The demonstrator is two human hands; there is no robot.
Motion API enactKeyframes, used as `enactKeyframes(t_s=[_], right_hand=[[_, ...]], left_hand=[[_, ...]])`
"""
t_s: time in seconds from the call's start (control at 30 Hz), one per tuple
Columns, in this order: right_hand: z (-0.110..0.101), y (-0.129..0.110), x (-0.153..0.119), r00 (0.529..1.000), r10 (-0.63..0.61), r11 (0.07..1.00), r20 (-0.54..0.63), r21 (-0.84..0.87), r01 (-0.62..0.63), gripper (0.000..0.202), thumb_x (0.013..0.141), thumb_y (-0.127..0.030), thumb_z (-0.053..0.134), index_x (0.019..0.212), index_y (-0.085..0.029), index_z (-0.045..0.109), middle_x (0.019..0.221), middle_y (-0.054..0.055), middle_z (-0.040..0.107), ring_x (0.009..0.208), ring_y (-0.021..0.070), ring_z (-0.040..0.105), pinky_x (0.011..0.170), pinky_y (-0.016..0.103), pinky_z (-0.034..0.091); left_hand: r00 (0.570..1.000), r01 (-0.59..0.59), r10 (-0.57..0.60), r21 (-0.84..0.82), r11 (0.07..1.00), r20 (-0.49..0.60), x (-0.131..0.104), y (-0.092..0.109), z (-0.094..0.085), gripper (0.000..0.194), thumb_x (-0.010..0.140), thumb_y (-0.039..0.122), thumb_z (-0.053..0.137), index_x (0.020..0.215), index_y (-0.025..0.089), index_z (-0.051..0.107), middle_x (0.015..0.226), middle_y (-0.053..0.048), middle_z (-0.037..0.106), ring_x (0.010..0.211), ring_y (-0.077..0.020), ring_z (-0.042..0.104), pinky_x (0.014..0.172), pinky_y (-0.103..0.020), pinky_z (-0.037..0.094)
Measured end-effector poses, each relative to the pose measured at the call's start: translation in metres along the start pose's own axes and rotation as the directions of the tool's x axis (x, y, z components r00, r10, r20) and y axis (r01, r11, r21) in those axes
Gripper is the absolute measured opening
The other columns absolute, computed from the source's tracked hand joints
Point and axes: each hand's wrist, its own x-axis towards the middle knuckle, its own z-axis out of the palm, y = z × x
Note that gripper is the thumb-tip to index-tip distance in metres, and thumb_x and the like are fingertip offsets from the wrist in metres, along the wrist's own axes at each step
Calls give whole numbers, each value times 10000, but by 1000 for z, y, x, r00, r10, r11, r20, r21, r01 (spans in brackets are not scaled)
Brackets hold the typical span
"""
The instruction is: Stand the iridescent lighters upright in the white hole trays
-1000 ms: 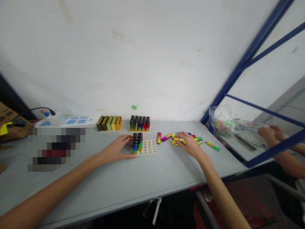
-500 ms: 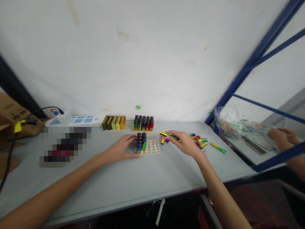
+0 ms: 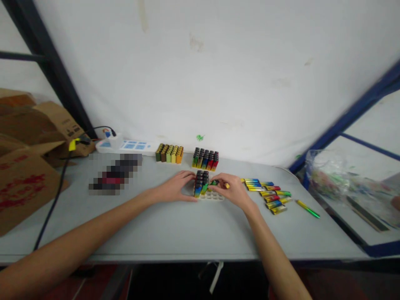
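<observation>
From the head view, I can see the left grip (image 3: pixel 176 188) curved round the left end of a pale tray (image 3: pixel 218 198), its thumb by the near corner and its fingers behind the standing lighters (image 3: pixel 201 181), so it looks closed lightly on that end. The right grip (image 3: pixel 231 189) is pinched on a lighter (image 3: pixel 214 182), part green and part gold, slanted just above the tray's right side; whether its end touches a socket I can't tell. That lighter should be light, stiff and rather slick in its shiny wrap, not very fragile, and best taken by the middle of its body, fingertips on the flat sides. The tray looks thin and light as well, and would likely slide if nudged, so its outer rim is the place to hold. To the right of the right grip lie loose lighters (image 3: pixel 273 193), some touching or overlapping, with a single lighter (image 3: pixel 308 208) apart beyond them. Behind both grips stand two packed blocks, one dark-topped (image 3: pixel 206 158), one yellow-topped (image 3: pixel 170 154), near the wall (image 3: pixel 250 104); the dark one leaves a narrow gap for fingers at the back. On the near side of the grips, plain grey bench (image 3: pixel 162 233) runs to its front edge, giving the wrists more room there.
</observation>
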Motion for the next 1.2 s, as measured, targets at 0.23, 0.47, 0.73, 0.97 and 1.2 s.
enactKeyframes(t_s=[0.23, 0.47, 0.73, 0.97, 1.2], right_hand=[[8, -4, -6, 999, -35, 997, -17, -63, 34, 236, 968, -406, 671, 1063, -191, 693, 812, 28, 700, 690, 154, 633, 648, 260, 501], [2, -8, -8, 998, -65, 987, 16, -149, 67, 161, 992, -240, 576, 1141, -196, 620, 895, 29, 647, 712, 144, 609, 705, 274, 516], [1, -8, -7, 994, -110, 970, 10, -217, 109, 239, 951, -112, 525, 1142, -200, 638, 990, 60, 631, 815, 171, 632, 800, 315, 539], [-5, 3, -10, 994, 24, 999, -110, 49, -19, 309, 949, -362, 696, 1219, -237, 611, 1024, 49, 715, 795, 161, 695, 737, 293, 598], [5, -3, -12, 997, 41, 975, -67, 220, -25, 309, 871, -459, 776, 996, -204, 654, 858, 25, 725, 712, 151, 717, 665, 263, 619]], left_hand=[[1000, -2, 2, 3, 1000, 18, 0, -1, 0, 761, 773, 673, 783, 1311, 163, 612, 1349, -167, 614, 1266, -345, 569, 1119, -473, 448], [1000, 2, -2, 7, 1000, 13, -1, 0, 0, 744, 771, 654, 796, 1316, 182, 612, 1377, -155, 601, 1285, -340, 560, 1138, -474, 437], [1000, -10, 10, 9, 1000, 7, 0, 0, -1, 743, 777, 654, 790, 1319, 180, 608, 1375, -160, 603, 1281, -337, 567, 1132, -470, 444], [1000, 13, -13, 9, 1000, 14, -1, -1, -1, 747, 763, 657, 799, 1312, 184, 620, 1386, -163, 602, 1285, -347, 563, 1132, -489, 441], [1000, 19, -19, 1, 1000, 18, 0, 1, -2, 757, 760, 665, 795, 1306, 173, 618, 1369, -171, 607, 1274, -349, 568, 1119, -482, 452]])
